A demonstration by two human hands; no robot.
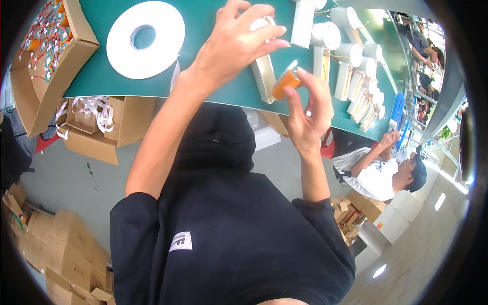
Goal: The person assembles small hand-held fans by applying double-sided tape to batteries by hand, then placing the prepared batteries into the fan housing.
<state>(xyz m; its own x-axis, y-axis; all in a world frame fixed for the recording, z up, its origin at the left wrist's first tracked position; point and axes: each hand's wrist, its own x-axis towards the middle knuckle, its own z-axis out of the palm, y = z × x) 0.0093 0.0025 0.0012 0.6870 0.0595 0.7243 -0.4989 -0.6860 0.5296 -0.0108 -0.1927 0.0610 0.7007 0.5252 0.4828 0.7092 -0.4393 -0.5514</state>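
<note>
The unit in hand looks partly done: the right hand (314,107) has its grip pinched on an orange cylinder (285,85), held near the front edge of the teal tabletop (203,25), just beside a pale housing (263,80) and not seated in it. The left hand (236,43) curls its grip around a white rounded part (262,23) at that housing's upper end. Many wired orange cylinders (51,40) in the carton (84,43) suggest plenty left, while how finished the white units (351,53) at right are cannot be told.
</note>
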